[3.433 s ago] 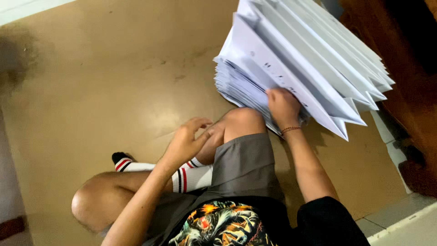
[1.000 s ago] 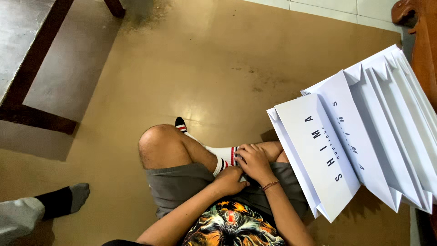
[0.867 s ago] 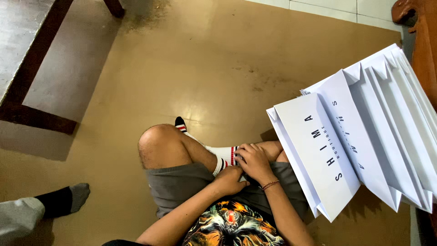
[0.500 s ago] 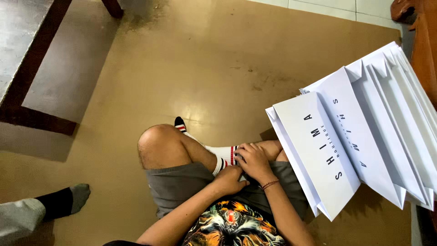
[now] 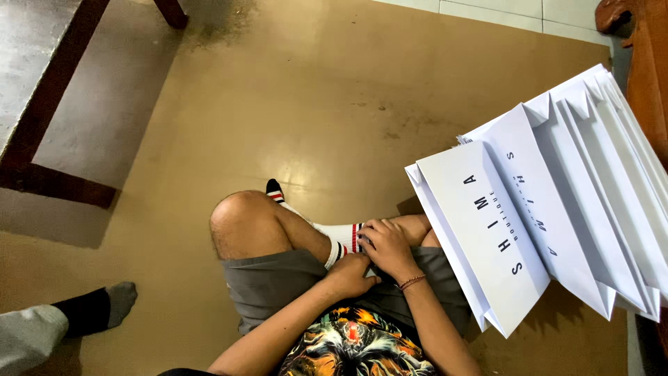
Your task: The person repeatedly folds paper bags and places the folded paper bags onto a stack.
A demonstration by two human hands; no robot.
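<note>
I sit cross-legged on a brown floor in grey shorts [image 5: 278, 285] and a white striped sock [image 5: 342, 238]. My left hand [image 5: 351, 276] and my right hand [image 5: 388, 245] lie together on my lap, by the sock's cuff. Their fingers are curled and touch each other. Whether they hold something small is hidden. A thin bracelet [image 5: 412, 282] circles my right wrist. A fanned stack of several white paper bags [image 5: 487, 237] with black lettering leans right beside my right forearm, without touching either hand.
Another person's foot in a dark sock [image 5: 97, 310] with a grey trouser leg reaches in at the lower left. A dark wooden furniture frame [image 5: 62, 104] stands at the upper left. Carved brown wooden furniture [image 5: 643, 63] rises behind the bags. Pale tiles [image 5: 501, 10] edge the top.
My right hand has left the bag stack and joined my left hand on my lap, and my view has swung round. Over the last second nothing has visibly moved.
</note>
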